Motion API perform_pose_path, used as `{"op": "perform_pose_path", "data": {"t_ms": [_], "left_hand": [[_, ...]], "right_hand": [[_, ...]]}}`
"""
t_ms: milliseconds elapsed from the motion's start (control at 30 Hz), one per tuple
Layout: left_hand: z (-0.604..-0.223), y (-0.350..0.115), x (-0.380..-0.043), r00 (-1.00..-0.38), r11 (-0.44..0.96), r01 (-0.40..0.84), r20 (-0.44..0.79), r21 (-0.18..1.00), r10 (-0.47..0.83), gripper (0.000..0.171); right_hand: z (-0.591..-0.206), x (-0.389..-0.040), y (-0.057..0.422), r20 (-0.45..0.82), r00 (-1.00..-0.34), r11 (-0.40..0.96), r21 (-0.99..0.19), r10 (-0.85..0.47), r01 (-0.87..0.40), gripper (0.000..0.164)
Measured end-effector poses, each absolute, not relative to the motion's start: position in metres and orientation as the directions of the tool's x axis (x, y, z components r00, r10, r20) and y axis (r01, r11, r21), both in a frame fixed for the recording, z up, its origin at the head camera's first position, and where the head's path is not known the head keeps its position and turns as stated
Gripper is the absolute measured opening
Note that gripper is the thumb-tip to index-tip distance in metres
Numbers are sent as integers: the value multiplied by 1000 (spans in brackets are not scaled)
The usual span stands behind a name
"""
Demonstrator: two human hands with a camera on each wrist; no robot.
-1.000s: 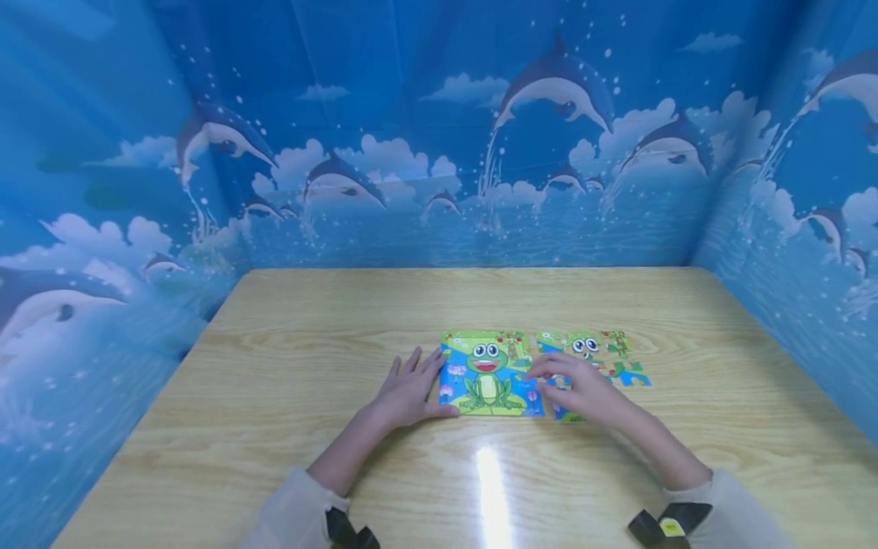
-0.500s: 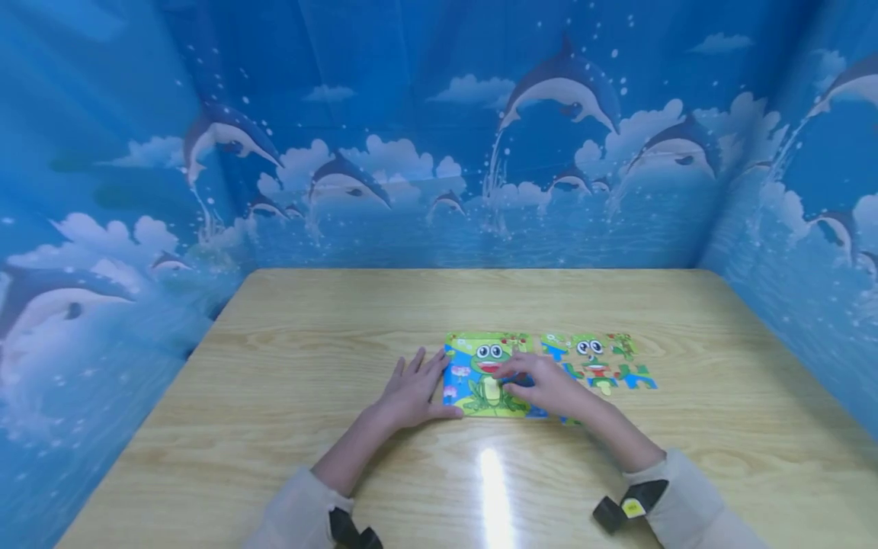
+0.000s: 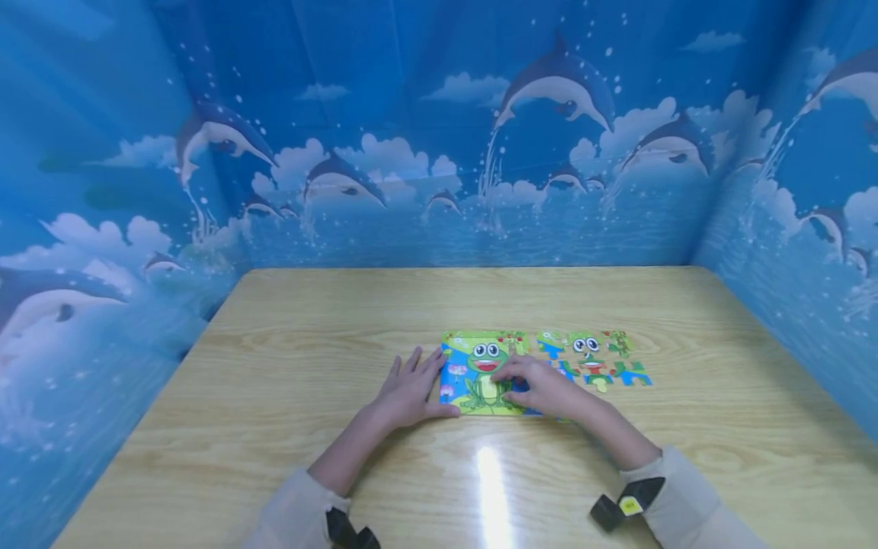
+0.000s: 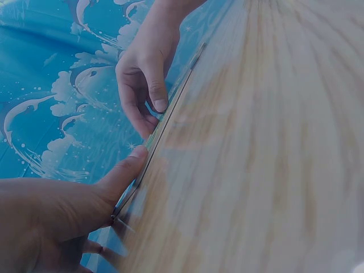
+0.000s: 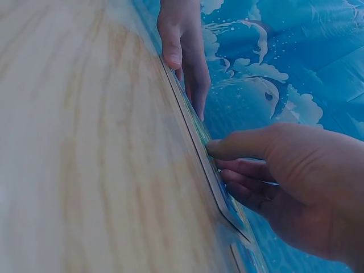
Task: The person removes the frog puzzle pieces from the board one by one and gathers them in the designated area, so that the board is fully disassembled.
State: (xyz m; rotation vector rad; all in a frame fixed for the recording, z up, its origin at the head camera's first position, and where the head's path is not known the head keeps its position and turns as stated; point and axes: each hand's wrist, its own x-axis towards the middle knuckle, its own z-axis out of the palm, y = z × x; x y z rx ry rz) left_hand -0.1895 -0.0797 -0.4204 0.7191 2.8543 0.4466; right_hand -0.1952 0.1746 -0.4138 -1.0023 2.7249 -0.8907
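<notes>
A puzzle board with a frog picture (image 3: 456, 389) lies flat on the table. My left hand (image 3: 408, 393) rests at its left side with fingers spread, the thumb along the front left corner. My right hand (image 3: 542, 389) is over the right part of the board, thumb and index finger apart and bent down to the frog's belly. The right wrist view has the right thumb (image 5: 236, 145) at the board's surface and the other fingers curled beneath it. I cannot tell whether a piece is between them. Loose jigsaw pieces (image 3: 586, 345) lie right of the board.
The wood-grain table (image 3: 329, 320) carries a bright light reflection in front of the board. Dolphin-print cloth (image 3: 411, 191) walls off the back and both sides. Both forearms wear dark wrist devices (image 3: 627, 505). Some front pieces are hidden by the right hand.
My right hand has moved left from the board's right edge onto the frog picture, uncovering several loose pieces. It has barely shifted over the last half second. My left hand has stayed put.
</notes>
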Motion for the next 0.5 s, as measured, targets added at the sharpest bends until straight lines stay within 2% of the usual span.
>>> {"op": "perform_pose_path", "data": {"t_ms": [500], "left_hand": [[-418,-79,-189,-870,840,434,-90,326,485,95]], "right_hand": [[-414,-197,178,101,-767,602,-560,-633,-570,31]]}}
